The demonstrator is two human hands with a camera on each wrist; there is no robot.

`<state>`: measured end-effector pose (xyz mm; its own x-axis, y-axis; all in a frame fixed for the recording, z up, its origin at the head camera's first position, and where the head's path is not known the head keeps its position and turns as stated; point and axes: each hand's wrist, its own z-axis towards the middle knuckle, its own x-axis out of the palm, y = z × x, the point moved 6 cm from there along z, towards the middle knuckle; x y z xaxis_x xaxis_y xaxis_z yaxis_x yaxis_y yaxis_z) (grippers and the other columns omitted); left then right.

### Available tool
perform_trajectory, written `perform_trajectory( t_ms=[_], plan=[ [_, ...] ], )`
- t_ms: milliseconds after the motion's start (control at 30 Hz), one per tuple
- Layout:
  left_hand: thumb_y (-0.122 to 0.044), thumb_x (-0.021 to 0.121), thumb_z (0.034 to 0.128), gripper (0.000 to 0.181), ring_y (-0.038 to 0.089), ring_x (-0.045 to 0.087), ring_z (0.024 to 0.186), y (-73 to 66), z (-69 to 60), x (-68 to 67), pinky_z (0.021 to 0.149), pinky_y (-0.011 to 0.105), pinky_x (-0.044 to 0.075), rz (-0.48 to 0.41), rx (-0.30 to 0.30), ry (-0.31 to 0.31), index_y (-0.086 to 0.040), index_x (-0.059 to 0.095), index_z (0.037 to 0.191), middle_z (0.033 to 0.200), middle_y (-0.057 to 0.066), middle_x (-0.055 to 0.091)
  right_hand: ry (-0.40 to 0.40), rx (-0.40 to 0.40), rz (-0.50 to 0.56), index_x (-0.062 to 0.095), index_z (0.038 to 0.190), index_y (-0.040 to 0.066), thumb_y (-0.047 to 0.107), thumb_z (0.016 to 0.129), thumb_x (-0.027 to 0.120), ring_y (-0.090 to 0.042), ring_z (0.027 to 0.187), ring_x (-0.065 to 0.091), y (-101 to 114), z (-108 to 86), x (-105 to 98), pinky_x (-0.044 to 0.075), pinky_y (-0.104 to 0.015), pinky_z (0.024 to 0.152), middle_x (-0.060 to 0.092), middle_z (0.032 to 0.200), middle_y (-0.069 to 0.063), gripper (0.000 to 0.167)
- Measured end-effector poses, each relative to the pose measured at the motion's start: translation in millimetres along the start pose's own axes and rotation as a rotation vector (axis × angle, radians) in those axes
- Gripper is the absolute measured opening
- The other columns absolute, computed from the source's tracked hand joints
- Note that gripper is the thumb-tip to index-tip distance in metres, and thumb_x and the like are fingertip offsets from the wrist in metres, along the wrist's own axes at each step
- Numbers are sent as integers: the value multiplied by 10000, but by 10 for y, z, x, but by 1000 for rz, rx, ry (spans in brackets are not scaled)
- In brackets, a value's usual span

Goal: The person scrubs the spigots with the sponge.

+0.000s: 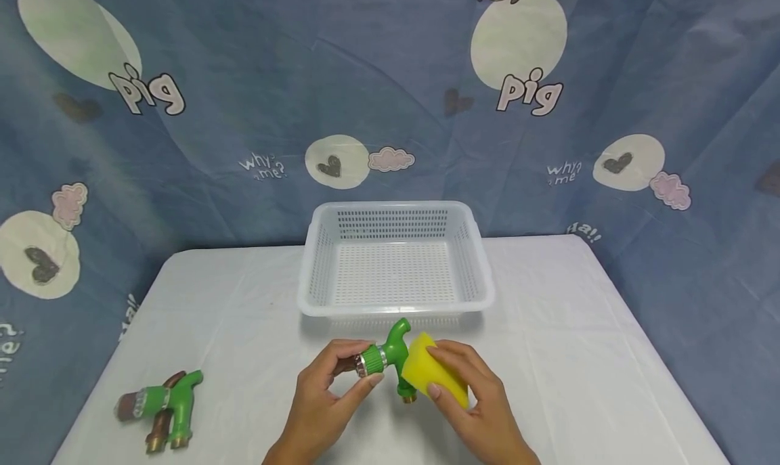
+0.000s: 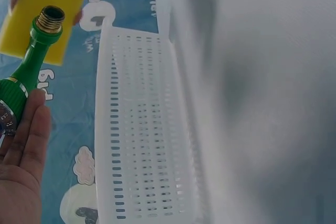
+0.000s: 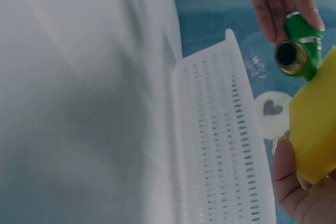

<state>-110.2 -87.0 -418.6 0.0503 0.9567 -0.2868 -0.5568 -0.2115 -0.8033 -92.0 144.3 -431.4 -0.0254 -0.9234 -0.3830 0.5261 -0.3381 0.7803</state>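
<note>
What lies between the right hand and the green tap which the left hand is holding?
The yellow sponge lies there. The head view shows it, gripped by the right hand, its left edge at the green tap.

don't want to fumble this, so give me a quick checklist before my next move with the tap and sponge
1. Green tap gripped: ok, left hand holds its knob end.
2. Yellow sponge gripped: ok, right hand pinches it.
3. Sponge pressing firmly on the tap: cannot tell, pressure doesn't show.
4. White basket upright: ok, it stands beyond both hands.
5. Second green tap and brown tap lying separately: not ok, they overlap on the left.
6. Held tap's surface clean: cannot tell.
</note>
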Motion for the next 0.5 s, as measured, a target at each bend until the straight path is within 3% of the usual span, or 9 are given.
perform_trajectory(
  t_ms=[300,400,500],
  plan=[
    [-19,844,875,476,165,710,967,-8,-7,-5,890,249,589,-7,25,-12,-108,627,1289,1212,40,692,-34,67,-103,675,1369,211,105,942,801,-182,1154,651,-151,7,-14,541,-243,978,624,1341,55,457],
    [-17,841,878,471,168,714,966,-4,-10,-13,888,255,592,-12,24,-13,-105,626,1288,1210,41,693,-37,56,-78,672,1372,190,81,940,796,-195,1171,644,-125,-1,-28,524,-228,996,624,1350,19,462],
    [-32,837,887,460,170,716,972,0,-9,-15,886,259,595,-10,10,-12,-112,626,1288,1213,34,691,-28,-8,-33,656,1391,150,32,927,788,-219,1179,637,-31,2,-13,514,-225,1010,618,1365,-40,496]
  ],
)
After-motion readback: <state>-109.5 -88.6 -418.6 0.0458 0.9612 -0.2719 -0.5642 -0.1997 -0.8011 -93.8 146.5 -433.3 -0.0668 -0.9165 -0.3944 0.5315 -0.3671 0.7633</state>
